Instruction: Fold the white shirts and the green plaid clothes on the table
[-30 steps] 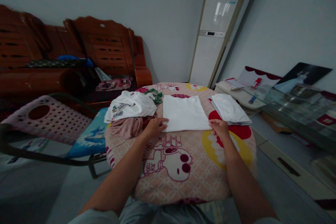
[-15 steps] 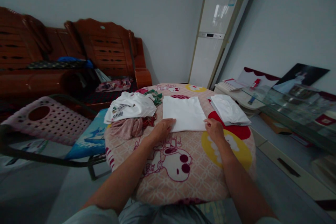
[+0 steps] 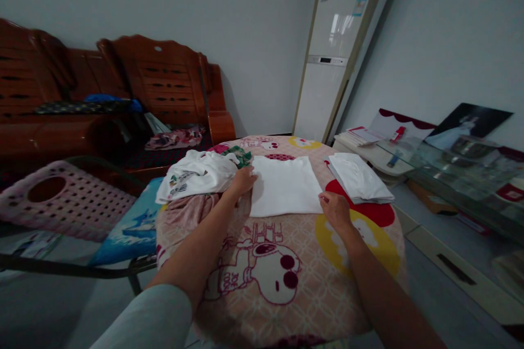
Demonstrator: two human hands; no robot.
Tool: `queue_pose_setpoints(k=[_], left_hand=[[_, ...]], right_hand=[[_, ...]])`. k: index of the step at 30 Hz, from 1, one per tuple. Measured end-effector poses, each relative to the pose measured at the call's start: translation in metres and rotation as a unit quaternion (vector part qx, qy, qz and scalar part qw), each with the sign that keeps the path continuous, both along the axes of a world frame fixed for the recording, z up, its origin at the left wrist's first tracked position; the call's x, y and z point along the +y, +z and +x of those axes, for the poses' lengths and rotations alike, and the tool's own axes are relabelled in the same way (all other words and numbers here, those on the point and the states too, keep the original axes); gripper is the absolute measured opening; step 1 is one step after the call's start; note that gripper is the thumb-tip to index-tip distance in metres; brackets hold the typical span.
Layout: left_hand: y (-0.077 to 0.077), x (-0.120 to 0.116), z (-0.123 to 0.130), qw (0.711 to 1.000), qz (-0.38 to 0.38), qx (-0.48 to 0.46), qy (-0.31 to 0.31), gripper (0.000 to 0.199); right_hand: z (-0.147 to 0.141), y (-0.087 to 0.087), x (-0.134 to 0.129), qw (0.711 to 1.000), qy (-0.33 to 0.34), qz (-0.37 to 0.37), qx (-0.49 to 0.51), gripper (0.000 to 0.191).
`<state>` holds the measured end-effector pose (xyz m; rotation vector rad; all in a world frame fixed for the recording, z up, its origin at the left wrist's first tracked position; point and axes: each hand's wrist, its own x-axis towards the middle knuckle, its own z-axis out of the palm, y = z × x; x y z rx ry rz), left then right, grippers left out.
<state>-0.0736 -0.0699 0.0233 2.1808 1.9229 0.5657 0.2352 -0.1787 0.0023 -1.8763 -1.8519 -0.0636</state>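
Observation:
A white folded garment lies flat as a near rectangle on the patterned tablecloth. My left hand is at its upper left edge, fingers loosely extended with the tips touching or very near the cloth. At the lower right edge, my right hand has thumb and forefinger pinched on the garment's border. Beyond my left hand sits a rumpled white garment with a print, over a pink cloth. A folded white stack rests to the right.
Left of the round table stand a pink woven chair and a blue cushion. A wooden sofa is behind them. On the right is a glass-topped cabinet; a tall white air conditioner stands in the corner.
My left hand has moved from the garment's lower left corner up along its left side. My right hand stays at the right edge. The view has shifted slightly.

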Motion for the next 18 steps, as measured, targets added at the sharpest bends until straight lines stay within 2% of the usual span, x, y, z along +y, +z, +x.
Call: queue_pose_setpoints(k=[5, 10, 14, 18], left_hand=[[-0.012, 0.036, 0.006, 0.998, -0.008, 0.004, 0.056, 0.026], [-0.025, 0.074, 0.005, 0.993, -0.018, -0.066, 0.095, 0.023], [-0.037, 0.104, 0.001, 0.981, -0.027, -0.172, 0.087, 0.026], [-0.046, 0.124, 0.001, 0.935, -0.050, -0.341, 0.089, 0.034]], right_hand=[[-0.008, 0.014, 0.033, 0.999, -0.021, -0.023, -0.016, 0.025], [0.001, 0.007, 0.094, 0.998, -0.049, -0.042, -0.008, 0.025], [0.009, -0.004, 0.147, 0.995, -0.066, -0.048, 0.051, 0.022], [0.014, -0.013, 0.194, 0.990, -0.070, -0.031, 0.117, 0.014]])
